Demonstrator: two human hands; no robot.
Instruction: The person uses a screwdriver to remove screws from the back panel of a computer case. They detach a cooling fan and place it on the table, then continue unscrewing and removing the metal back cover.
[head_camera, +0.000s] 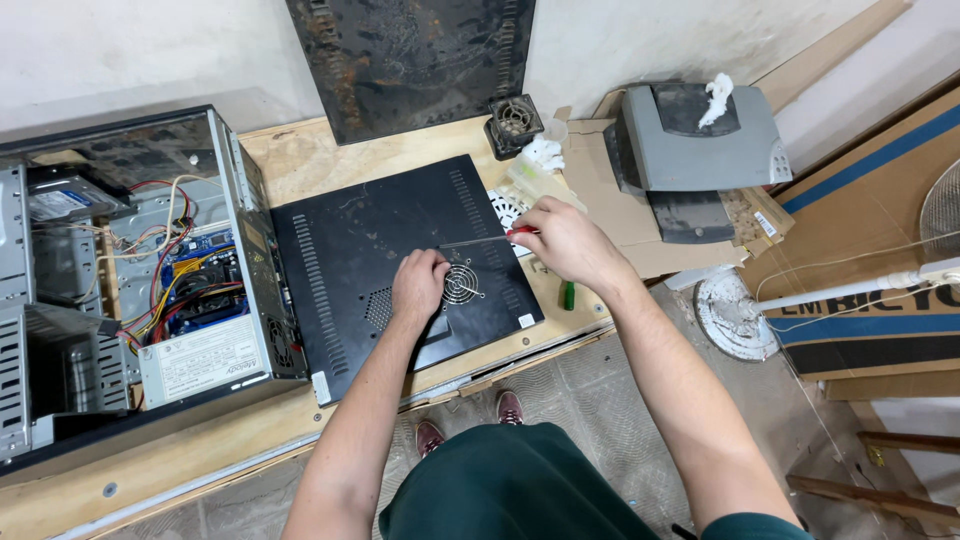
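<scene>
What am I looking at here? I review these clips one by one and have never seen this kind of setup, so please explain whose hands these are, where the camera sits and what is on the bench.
There is one picture, taken from a camera worn on a person's head and looking down at their own two bare hands; no machine is involved. On a plywood bench lies a black metal side panel from a computer case. The left hand rests on the panel beside a small round fan with a wire grille. The right hand holds a screwdriver with a red handle, its thin shaft pointing left over the panel. A green-handled tool lies at the bench edge. To the left stands the opened computer case with coloured cables inside. Behind are another small dark fan and a grey printer.
</scene>
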